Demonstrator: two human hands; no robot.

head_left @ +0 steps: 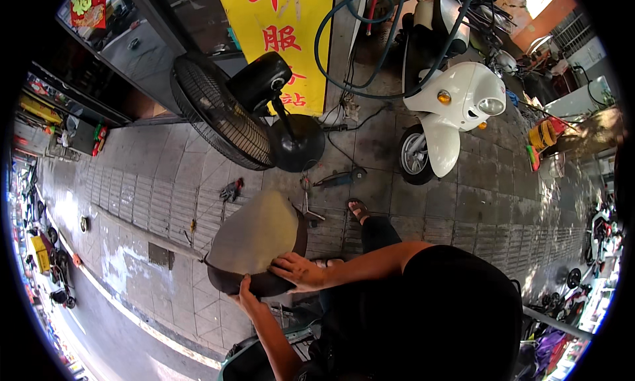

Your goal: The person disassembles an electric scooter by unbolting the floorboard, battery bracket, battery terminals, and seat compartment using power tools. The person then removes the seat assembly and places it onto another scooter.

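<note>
A scooter seat with a grey-beige top and dark brown sides is in front of me, its narrower end away from me. My left hand grips its near edge, thumb on top and the other fingers hidden beneath. On the near right part lies my right hand, palm down, its fingers stretched over the seam between the pale top and the dark side. Just past the seat, a red-and-black hand tool lies on the pavement. A corded power tool and a small metal tool lie to its right.
A black fan stands beyond the seat, before a yellow sign. A white scooter is parked at the far right, with a looping hose nearby. My sandalled foot rests right of the seat. A road runs along the left.
</note>
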